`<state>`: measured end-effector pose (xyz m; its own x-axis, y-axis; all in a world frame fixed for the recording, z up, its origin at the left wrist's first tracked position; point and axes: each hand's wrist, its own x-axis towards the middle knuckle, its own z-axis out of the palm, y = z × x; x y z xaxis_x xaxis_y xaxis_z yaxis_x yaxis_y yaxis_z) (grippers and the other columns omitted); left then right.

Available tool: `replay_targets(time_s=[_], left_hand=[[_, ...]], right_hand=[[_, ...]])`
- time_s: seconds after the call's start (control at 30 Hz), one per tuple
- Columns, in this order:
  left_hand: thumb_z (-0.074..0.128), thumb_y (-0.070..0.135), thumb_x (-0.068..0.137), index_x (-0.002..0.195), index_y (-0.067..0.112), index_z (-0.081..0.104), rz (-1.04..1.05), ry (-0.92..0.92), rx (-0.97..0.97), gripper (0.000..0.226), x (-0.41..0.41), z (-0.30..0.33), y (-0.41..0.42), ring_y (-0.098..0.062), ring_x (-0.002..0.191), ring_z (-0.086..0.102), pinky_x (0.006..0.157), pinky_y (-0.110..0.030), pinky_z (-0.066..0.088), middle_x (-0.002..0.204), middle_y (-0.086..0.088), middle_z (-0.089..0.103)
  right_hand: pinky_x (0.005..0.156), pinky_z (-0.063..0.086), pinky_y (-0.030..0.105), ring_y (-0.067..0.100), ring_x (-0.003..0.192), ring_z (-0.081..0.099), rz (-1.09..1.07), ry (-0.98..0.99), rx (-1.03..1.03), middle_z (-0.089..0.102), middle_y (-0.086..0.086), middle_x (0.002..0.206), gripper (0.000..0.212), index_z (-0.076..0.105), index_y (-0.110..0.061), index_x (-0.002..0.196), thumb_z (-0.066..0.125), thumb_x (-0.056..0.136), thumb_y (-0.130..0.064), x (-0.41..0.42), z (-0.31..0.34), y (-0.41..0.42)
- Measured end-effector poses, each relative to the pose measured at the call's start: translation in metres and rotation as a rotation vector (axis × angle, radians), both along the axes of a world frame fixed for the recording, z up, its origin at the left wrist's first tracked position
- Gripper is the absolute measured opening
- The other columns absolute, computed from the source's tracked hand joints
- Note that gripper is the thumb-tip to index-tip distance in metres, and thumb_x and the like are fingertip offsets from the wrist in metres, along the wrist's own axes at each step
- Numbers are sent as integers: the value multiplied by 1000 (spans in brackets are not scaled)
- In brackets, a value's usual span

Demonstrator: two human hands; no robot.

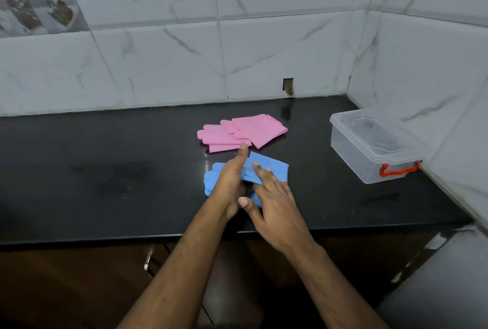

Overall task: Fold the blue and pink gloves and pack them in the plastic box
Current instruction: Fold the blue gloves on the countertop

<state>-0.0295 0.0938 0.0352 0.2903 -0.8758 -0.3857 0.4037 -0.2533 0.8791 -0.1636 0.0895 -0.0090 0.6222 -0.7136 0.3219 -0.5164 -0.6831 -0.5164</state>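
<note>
Middle of the blue gloves (266, 166) hidden beneath both hands. Contents of the plastic box (375, 144) at the countertop's (105, 170) right edge indistinct. Both forearms cut off by the lower frame edge.

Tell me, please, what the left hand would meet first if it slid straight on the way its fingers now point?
Most likely the pink gloves. The left hand rests on the blue gloves, its extended finger pointing away from the person, the tip already near the pink pair's closest edge. Whether it touches is unclear.
</note>
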Motion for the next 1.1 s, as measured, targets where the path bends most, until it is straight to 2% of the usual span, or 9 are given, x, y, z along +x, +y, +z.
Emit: replay_targets(time_s=[0.07,0.13,0.27,0.37,0.47,0.6,0.8,1.0,1.1], left_hand=[[73,64,84,122,12,63,23,-149,26,64,4,2,-6,-28,108,74,96,-45,59,118,-19,74],[80,51,84,139,4,51,19,-318,63,78,7,5,-12,-29,122,64,108,-45,51,135,-16,63],[87,20,81,130,11,56,-21,-564,120,58,12,4,-20,-11,85,74,68,-23,60,102,-1,73],[84,17,83,118,7,66,-7,-772,150,41,8,2,-23,-23,96,74,85,-41,62,106,-8,76],[81,20,83,115,6,69,25,-873,95,37,3,5,-21,-26,100,72,92,-45,59,110,-8,75],[73,20,86,91,3,69,43,-963,-51,18,-12,21,-24,-20,78,67,71,-38,58,84,-3,71],[67,17,92,63,14,42,22,-1158,-199,38,-44,61,-36,-11,52,40,41,-20,33,60,2,41],[63,18,96,83,-5,61,-4,-1155,-197,26,-41,76,-35,-18,66,53,56,-42,52,72,-8,54],[64,17,97,93,-10,60,10,-964,-171,28,-26,70,-25,-24,70,56,40,-34,51,79,-12,53]], right_hand=[[126,-1,39,4,155,-1,45,58,-42,7,-16,169,76,28,-26,159,17,99,-71,2,-6,1],[127,2,46,4,155,-4,104,144,-94,7,-13,169,75,27,-25,159,13,100,-70,-1,-12,-1],[127,3,43,-1,152,-2,176,161,-175,17,-12,168,65,43,-28,151,18,104,-66,-10,-19,-8],[122,22,29,3,147,34,191,-257,21,50,-15,151,48,65,-31,134,37,105,-57,-15,-17,-10],[103,48,27,6,122,60,-92,-714,203,67,-14,125,32,73,-24,118,50,104,-43,-19,-17,-21],[110,46,33,7,125,57,-351,-692,563,59,-7,139,42,55,-21,142,58,102,-35,-19,-13,-43],[115,41,47,15,135,52,-254,-768,779,57,-5,145,60,49,-29,146,40,99,-65,-17,-10,-48],[116,40,44,9,134,53,-55,-869,936,57,-12,146,71,44,-43,149,31,89,-78,-11,-4,-48],[115,42,43,12,131,57,-17,-1099,1049,61,-7,142,63,51,-33,145,32,97,-68,0,3,-61]])
